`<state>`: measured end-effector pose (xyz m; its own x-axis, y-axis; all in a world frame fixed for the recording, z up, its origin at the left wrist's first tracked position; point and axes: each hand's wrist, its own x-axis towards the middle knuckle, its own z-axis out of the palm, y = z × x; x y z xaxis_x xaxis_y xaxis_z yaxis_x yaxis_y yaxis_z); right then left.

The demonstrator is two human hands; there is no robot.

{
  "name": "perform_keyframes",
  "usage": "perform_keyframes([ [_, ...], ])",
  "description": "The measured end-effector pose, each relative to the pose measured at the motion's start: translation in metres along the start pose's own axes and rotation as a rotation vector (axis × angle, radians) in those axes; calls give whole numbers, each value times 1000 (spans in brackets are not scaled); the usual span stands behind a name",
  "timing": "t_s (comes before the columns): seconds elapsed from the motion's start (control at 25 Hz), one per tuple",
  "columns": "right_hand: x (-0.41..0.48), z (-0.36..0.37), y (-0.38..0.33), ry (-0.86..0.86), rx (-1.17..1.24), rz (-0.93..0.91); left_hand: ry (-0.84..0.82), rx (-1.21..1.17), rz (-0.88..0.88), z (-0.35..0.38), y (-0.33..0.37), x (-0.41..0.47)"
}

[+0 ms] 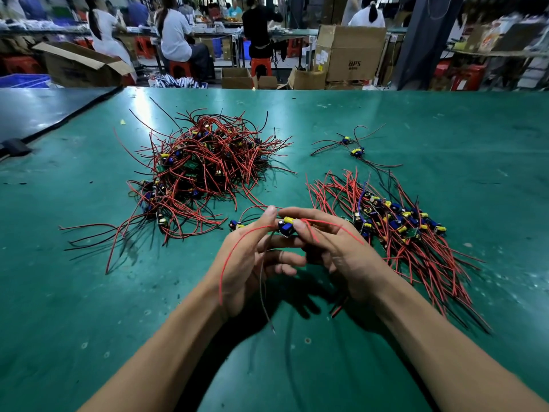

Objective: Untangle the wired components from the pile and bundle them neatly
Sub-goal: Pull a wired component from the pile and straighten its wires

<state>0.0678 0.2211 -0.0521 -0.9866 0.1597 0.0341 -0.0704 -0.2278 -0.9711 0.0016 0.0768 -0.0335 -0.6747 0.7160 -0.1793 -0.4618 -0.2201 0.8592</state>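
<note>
A tangled pile (196,173) of small circuit components with red and black wires lies on the green table (89,307) at centre left. A sorted group (398,230) of the same components lies in a row at right, wires fanned out. Between them, my right hand (335,251) pinches a blue and yellow component (286,226) above the table. My left hand (249,263) pinches its red wire (234,254), which loops down over the hand; a black wire hangs below. Another component (236,225) lies just left of my left thumb.
Two loose components (352,147) with wires lie at the back right of the table. A dark mat (35,111) covers the far left corner. Behind the table stand cardboard boxes (350,55), red stools and several seated people working.
</note>
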Motion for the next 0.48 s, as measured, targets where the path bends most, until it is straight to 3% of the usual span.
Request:
perform_keyframes([
  [0.2, -3, 3, -6, 20, 7, -15, -53, -114, 4, -4, -1, 0],
  [0.48, 1, 2, -7, 160, -79, -48, -52, -15, -8, -6, -2, 3],
])
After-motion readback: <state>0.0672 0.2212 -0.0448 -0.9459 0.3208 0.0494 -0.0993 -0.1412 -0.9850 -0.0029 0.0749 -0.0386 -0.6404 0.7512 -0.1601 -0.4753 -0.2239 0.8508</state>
